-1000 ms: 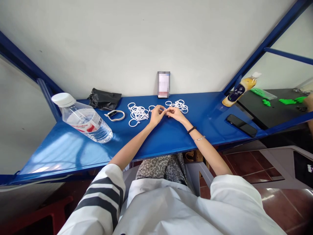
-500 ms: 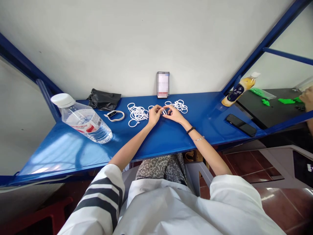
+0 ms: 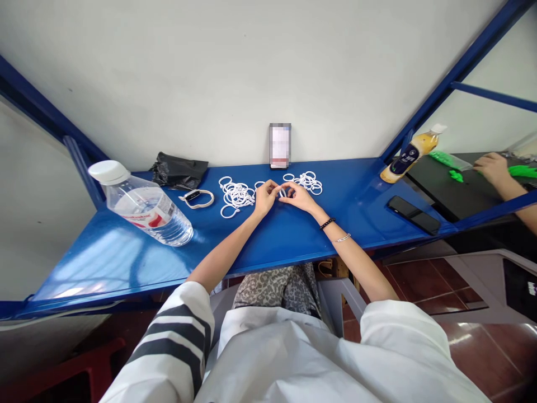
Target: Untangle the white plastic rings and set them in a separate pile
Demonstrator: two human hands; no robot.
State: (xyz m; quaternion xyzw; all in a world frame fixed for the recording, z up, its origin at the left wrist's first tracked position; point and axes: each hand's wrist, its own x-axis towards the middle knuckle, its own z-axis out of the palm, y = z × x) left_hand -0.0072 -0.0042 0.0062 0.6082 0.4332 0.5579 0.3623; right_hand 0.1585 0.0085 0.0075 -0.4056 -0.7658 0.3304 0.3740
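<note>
Over the blue table (image 3: 268,238), my left hand (image 3: 265,199) and my right hand (image 3: 298,197) meet, both closed on one white plastic ring (image 3: 282,193). Fingertips of each hand pinch the ring and hide part of it. Left of my hands lies a tangled pile of white rings (image 3: 237,195), some with small knobs at an open end. A smaller group of white rings (image 3: 308,181) rests just beyond my right hand. One more ring (image 3: 259,184) shows in part behind my left hand.
A phone (image 3: 280,146) leans on the wall. At left stand a water bottle (image 3: 146,210), a wristband (image 3: 199,198) and a black bag (image 3: 178,170). At right are a drink bottle (image 3: 411,155) and a dark phone (image 3: 413,214). Another person's hand (image 3: 493,168) is beside green pieces (image 3: 522,171).
My hands stay in nearly the same place, with the ring between them shifting slightly. At the far right, the other person's hand has reached further left across the dark table.
</note>
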